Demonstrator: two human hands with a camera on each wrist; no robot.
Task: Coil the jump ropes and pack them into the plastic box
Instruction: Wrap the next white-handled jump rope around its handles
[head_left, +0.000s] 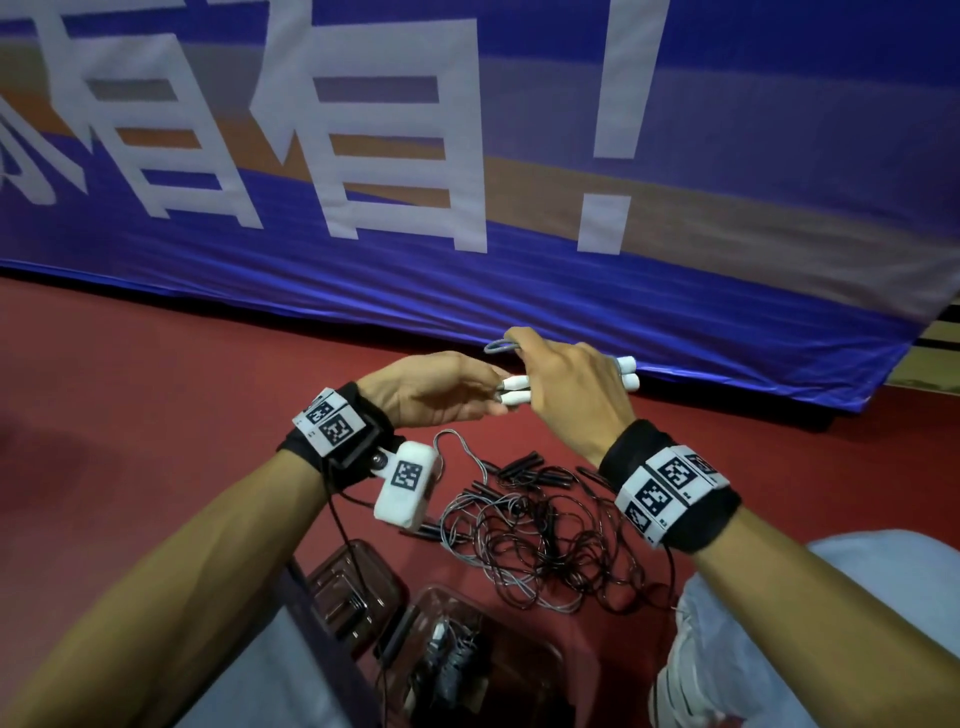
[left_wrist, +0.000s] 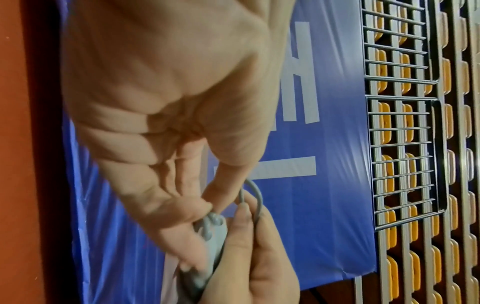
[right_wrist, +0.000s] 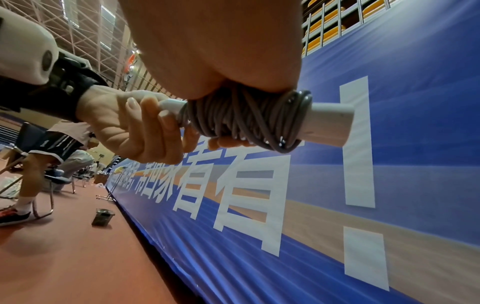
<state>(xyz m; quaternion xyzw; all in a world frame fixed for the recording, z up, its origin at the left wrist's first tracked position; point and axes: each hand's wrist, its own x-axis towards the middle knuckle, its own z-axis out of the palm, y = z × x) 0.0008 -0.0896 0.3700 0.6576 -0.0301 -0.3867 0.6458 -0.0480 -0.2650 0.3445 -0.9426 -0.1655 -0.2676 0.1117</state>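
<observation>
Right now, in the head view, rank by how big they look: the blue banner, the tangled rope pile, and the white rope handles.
1. blue banner
2. tangled rope pile
3. white rope handles
</observation>
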